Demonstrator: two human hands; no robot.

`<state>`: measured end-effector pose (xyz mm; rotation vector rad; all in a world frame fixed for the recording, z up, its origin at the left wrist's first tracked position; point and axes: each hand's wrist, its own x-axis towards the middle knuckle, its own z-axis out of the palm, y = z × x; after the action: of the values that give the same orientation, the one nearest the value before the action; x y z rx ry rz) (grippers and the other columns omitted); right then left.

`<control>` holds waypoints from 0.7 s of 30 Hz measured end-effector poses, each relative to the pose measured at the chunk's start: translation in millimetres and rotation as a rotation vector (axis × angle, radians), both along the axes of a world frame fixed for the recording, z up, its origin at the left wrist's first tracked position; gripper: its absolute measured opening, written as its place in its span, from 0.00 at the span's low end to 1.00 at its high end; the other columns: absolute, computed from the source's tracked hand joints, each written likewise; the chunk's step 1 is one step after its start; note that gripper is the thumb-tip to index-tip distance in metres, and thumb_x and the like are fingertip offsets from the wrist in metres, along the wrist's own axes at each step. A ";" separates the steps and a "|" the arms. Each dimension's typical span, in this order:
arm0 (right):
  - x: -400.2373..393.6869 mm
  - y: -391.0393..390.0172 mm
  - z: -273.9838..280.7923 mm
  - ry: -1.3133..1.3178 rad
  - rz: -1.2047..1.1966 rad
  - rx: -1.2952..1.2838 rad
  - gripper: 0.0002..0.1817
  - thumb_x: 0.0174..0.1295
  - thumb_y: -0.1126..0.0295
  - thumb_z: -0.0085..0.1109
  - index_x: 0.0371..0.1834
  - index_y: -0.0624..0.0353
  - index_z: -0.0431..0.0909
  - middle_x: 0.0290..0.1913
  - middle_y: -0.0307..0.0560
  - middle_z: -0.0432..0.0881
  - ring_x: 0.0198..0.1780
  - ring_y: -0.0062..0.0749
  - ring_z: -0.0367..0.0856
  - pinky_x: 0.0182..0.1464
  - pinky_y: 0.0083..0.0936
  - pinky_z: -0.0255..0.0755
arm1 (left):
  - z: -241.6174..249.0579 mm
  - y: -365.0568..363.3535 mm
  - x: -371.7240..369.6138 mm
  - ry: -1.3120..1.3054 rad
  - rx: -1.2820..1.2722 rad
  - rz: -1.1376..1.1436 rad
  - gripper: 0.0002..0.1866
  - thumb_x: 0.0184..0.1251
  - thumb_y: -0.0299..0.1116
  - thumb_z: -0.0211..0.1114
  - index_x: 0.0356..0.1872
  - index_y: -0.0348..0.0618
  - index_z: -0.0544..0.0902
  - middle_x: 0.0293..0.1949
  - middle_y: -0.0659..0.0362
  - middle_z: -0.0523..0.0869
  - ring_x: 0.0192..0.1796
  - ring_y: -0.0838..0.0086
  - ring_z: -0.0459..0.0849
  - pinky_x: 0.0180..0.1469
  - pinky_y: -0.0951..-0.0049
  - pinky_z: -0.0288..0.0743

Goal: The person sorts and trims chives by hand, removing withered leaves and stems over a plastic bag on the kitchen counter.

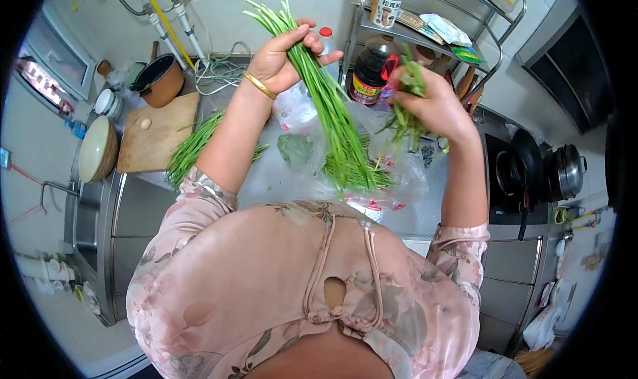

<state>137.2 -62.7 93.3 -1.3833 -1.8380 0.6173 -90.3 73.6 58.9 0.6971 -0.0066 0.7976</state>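
Left hand [279,56], at eleven o'clock: clenched round a long bunch of green chives [332,113], stalks slanting down toward a plastic bag [399,173] on the steel counter [279,173]. Right hand [432,103], at one o'clock: grasping a small tuft of chive trimmings [409,80]. Loose chive pile [193,146] at nine o'clock, just beside a wooden cutting board [156,136]. Dark sauce bottle [369,73] at twelve o'clock, between the hands.
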 end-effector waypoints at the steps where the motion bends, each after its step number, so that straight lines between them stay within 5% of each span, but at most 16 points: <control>1: -10.8 3.1 1.6 0.014 0.024 -0.021 0.09 0.51 0.77 0.55 0.36 0.64 0.73 0.31 0.42 0.76 0.34 0.23 0.73 0.40 0.21 0.68 | -2.5 1.9 2.1 -0.038 0.049 -0.063 0.04 0.63 0.29 0.53 0.38 0.46 0.72 0.24 0.63 0.73 0.31 0.75 0.75 0.59 0.49 0.62; 6: -36.3 25.0 -5.0 0.055 0.135 -0.063 0.11 0.55 0.73 0.55 0.41 0.63 0.74 0.29 0.40 0.76 0.32 0.20 0.71 0.39 0.20 0.67 | -5.6 3.4 8.1 -0.072 0.111 -0.141 0.06 0.64 0.30 0.53 0.37 0.41 0.75 0.29 0.59 0.79 0.39 0.68 0.79 0.57 0.48 0.65; 11: -44.5 46.3 -20.8 0.056 0.092 -0.119 0.22 0.47 0.59 0.65 0.38 0.67 0.78 0.25 0.38 0.78 0.28 0.19 0.70 0.34 0.20 0.67 | -0.1 -3.6 7.7 -0.018 0.153 -0.110 0.07 0.64 0.30 0.52 0.39 0.41 0.75 0.30 0.58 0.79 0.41 0.66 0.78 0.54 0.56 0.70; 21: -44.6 49.3 -16.9 0.244 0.104 -0.341 0.10 0.52 0.68 0.57 0.32 0.64 0.75 0.27 0.34 0.75 0.29 0.15 0.69 0.32 0.20 0.65 | -1.7 0.2 7.3 0.049 0.264 -0.071 0.09 0.65 0.32 0.51 0.43 0.41 0.72 0.32 0.58 0.81 0.48 0.63 0.78 0.51 0.58 0.71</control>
<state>92.6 -13.4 76.4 -1.3593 -1.6671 1.1448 -83.0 73.8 57.2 0.9611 -0.0935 0.7175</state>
